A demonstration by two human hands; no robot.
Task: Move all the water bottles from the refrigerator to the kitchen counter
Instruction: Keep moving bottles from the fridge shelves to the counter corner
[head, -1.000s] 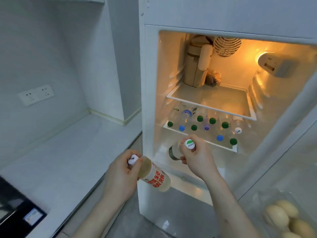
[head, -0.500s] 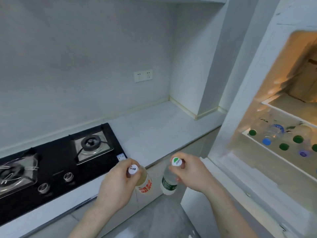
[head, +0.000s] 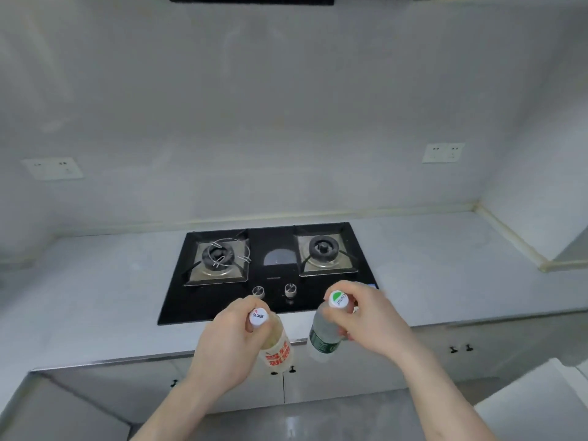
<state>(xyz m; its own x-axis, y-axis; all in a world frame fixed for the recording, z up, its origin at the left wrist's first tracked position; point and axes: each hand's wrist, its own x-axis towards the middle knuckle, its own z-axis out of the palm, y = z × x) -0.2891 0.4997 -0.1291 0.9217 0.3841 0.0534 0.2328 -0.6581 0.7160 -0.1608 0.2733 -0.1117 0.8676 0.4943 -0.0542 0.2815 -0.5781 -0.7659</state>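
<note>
1. Across the whole width of the view runs the pale grey tabletop [head: 95, 291], bare to the left and right of the black gas hob [head: 270, 272] set into its middle.
2. Above the tabletop's front edge the person holds two bottles, both in the air and neither yet set down.
3. By the look of it, the step in hand is the carry to the tabletop; it would go best if each bottle were taken out to the bare stone on its own side, away from the burners and the knobs [head: 273, 291], and stood upright on its base before the fingers let go.
4. Lowering them one at a time seems wise, since both are held high by the neck and could swing or tip on landing.
5. Wrapped by the left hand [head: 226, 348] at its neck, the red-labelled bottle [head: 276, 348] tilts slightly; it has a white cap and holds pale yellowish liquid.
6. Clamped by the right hand [head: 372, 326] just below its white-and-green cap, the green-labelled bottle [head: 324, 335] hangs nearly upright; it is clear and looks like plain water.
7. Each grip is closed round its own bottle, with the two bottles near each other but apart.
</note>
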